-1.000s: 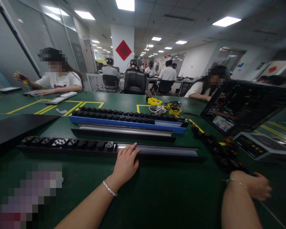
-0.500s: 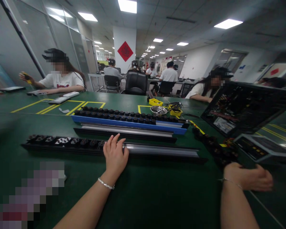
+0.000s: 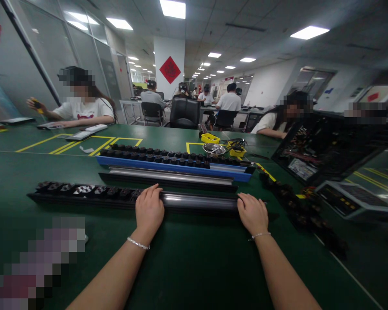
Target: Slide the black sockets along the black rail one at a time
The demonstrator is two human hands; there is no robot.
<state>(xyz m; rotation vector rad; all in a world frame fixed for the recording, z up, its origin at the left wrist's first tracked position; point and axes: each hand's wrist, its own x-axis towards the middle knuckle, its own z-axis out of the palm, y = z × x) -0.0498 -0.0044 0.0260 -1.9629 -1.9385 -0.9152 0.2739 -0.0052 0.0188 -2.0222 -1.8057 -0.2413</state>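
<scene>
Black rail (image 3: 198,202) lies crosswise, left hand (image 3: 150,211) over its middle, right hand (image 3: 254,213) toward its right end, both curled over, firmness of grip unclear.

Green counter (image 3: 197,271), yellow tape lines (image 3: 40,143). Far side: yellow bin (image 3: 209,140), metal bowl (image 3: 207,150), second yellow bin (image 3: 237,153) with black cables (image 3: 236,143). Right: open computer case (image 3: 339,146) tilted, grey-and-black box (image 3: 358,200) near it. Left: co-worker (image 3: 89,110) in white top, holding yellow-and-black tool (image 3: 37,106). Beyond: black chair (image 3: 184,113), red diamond (image 3: 170,69) on white pillar (image 3: 161,46).
</scene>
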